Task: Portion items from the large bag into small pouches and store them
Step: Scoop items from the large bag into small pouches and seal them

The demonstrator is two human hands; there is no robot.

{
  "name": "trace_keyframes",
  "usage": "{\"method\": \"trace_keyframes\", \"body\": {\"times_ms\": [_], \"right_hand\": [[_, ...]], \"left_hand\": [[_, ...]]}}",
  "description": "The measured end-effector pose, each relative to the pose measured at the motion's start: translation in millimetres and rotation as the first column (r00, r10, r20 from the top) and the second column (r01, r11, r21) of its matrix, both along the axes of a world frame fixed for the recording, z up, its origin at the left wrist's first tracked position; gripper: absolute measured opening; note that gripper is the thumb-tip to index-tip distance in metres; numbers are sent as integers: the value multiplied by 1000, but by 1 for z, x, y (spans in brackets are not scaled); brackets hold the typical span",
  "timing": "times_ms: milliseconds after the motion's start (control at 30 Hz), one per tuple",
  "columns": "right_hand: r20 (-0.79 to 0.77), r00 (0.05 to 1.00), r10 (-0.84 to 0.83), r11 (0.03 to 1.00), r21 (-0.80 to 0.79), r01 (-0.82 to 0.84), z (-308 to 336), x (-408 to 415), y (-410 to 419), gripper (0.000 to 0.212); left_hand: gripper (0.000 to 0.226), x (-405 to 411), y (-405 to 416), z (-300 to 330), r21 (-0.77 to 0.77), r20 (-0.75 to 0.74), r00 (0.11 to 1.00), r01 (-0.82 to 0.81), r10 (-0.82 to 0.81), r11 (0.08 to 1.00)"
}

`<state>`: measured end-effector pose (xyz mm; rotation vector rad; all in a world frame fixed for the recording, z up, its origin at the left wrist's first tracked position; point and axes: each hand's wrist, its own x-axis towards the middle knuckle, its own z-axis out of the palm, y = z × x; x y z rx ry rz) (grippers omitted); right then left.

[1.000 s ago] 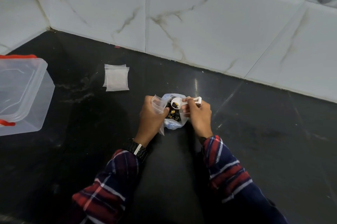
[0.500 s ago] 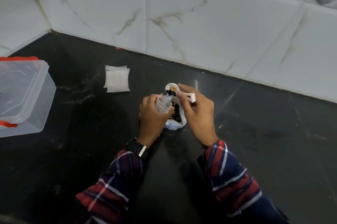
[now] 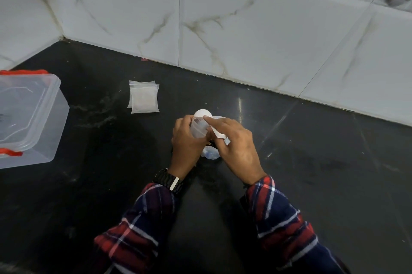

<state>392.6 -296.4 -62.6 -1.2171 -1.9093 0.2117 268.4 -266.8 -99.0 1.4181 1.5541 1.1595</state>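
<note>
At the middle of the black counter my left hand (image 3: 186, 142) grips a small clear pouch (image 3: 199, 129) with its mouth held open. My right hand (image 3: 237, 149) pinches the handle of a white measuring spoon (image 3: 202, 114), which is tipped upside down over the pouch mouth, its round back showing. The large clear bag (image 3: 209, 153) lies under both hands; only a crumpled bit of it shows between the wrists and its contents are hidden.
A stack of small flat pouches (image 3: 143, 96) lies on the counter (image 3: 312, 162) to the back left of my hands. A clear plastic box (image 3: 29, 117) with red clips and its lid on stands at the left edge. Marble wall tiles (image 3: 223, 17) close off the back.
My right hand lifted the spoon with dark pieces out of the large bag and turned it over onto the pouch mouth. My left hand raised the pouch toward it.
</note>
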Motion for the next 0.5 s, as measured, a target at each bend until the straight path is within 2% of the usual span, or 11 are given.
{"method": "trace_keyframes", "body": {"times_ms": [100,200,267,367,500], "right_hand": [[-145,989,-28,998,-52,21,3,-4,-1,33],[-354,923,-148,985,-141,104,7,-6,-1,20],[-407,883,-234,966,-197,166,5,-2,2,15],[-327,900,-287,948,-233,218,-2,6,5,13],[-121,960,-251,950,-220,221,-16,12,7,17]], "left_hand": [[34,0,0,1,13,24,1000,7,-7,1000],[37,0,-1,1,20,36,999,7,-8,1000],[40,-1,-1,-1,3,27,1000,1,-1,1000],[41,-2,1,-6,-17,3,999,-39,39,999],[40,-2,3,-10,-50,0,999,-40,40,998]]}}
